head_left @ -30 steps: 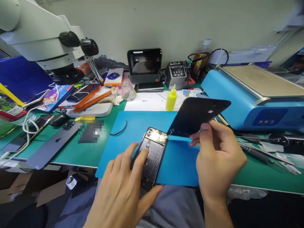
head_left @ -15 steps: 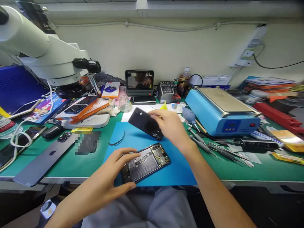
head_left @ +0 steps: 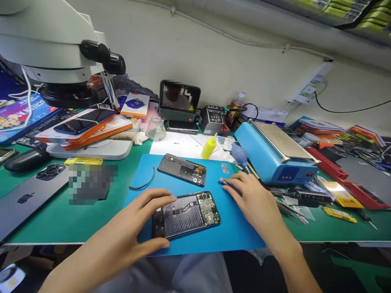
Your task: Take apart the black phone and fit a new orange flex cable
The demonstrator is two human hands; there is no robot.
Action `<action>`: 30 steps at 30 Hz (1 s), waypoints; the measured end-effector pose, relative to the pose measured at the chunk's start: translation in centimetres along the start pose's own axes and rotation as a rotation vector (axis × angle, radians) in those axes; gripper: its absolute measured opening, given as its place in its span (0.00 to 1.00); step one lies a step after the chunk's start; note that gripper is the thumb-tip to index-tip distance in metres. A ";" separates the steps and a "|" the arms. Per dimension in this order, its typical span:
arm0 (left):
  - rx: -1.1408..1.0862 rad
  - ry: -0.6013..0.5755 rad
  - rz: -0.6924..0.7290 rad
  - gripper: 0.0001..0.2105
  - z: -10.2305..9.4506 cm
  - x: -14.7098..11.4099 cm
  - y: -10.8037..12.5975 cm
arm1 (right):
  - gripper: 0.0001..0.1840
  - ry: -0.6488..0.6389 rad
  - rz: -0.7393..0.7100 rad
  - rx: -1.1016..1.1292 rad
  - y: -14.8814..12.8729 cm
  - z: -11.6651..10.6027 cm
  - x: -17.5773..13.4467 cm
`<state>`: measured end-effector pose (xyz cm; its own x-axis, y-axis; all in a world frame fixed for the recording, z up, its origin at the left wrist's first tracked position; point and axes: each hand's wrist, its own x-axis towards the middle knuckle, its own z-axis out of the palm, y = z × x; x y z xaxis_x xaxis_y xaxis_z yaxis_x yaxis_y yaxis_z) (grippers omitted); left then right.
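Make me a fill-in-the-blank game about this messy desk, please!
1. The hand touching the opened phone is the person's ____ one.
2. The mat under the opened phone is coloured ____.
3. The small squeeze bottle beyond the mat is coloured ____.
4. The logo on the gray phone is shaped like an ____.

Missing words: left; blue; yellow; apple.

Bare blue mat (head_left: 231,219) leaves a lane between the opened phone (head_left: 186,213), spanned by the left hand (head_left: 137,226), and the slim tool (head_left: 222,181) at the right hand's (head_left: 255,199) fingertips, while the back cover (head_left: 177,167) blocks ahead of the left fingertips and the yellow bottle (head_left: 209,148), blower (head_left: 239,154) and blue machine (head_left: 259,156) stand beyond the right ones.
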<state>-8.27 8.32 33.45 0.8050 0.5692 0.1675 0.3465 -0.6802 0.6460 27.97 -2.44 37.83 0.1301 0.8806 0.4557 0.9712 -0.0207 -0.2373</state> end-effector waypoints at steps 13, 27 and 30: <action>0.046 0.158 -0.043 0.35 1.2 0.4 -0.9 | 0.07 0.264 0.022 0.322 -7.9 0.8 -1.0; -0.029 0.183 -0.072 0.45 -0.6 0.9 0.6 | 0.31 0.319 0.186 0.811 -15.0 6.7 1.7; -0.002 0.166 -0.083 0.47 -0.1 0.7 0.6 | 0.30 0.371 0.147 0.784 -15.0 7.0 0.6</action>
<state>-7.55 8.36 34.04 0.6828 0.6922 0.2340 0.4077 -0.6267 0.6641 12.09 1.69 35.66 0.4322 0.6809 0.5913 0.5402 0.3295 -0.7743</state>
